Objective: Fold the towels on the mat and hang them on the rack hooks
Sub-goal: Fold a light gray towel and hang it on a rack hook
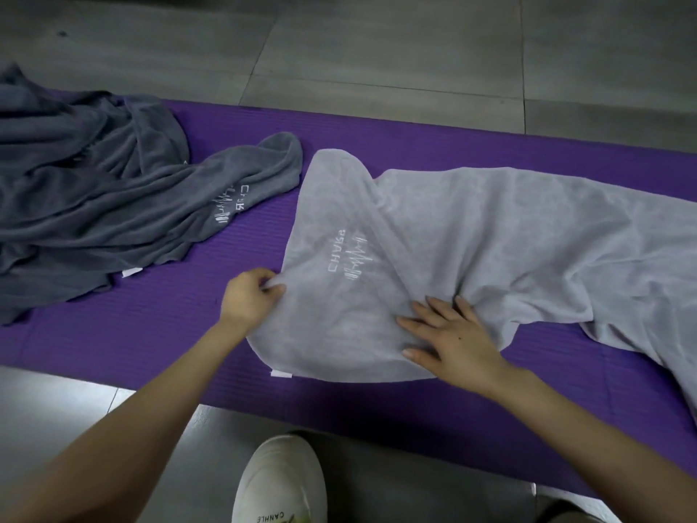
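Grey floor tiles [377,50] lie under a purple mat [151,334], which runs across my view. My left hand [251,296] pinches the near-left edge of the light grey towel [490,228], fingers curled tight on the cloth. My right hand [449,334] lies flat on the same towel, fingers spread and pressing down. Between my two hands the cloth is smooth, and its stitched logo [349,254] sits just beyond them. Past my right hand the towel trails off rumpled along the mat. A white label [281,374] pokes out of the hem just below my left hand. Well beyond my left hand, further left, a dark grey towel heap [94,190] lies crumpled on the mat. A white shoe [281,481] stands on the floor below both hands.
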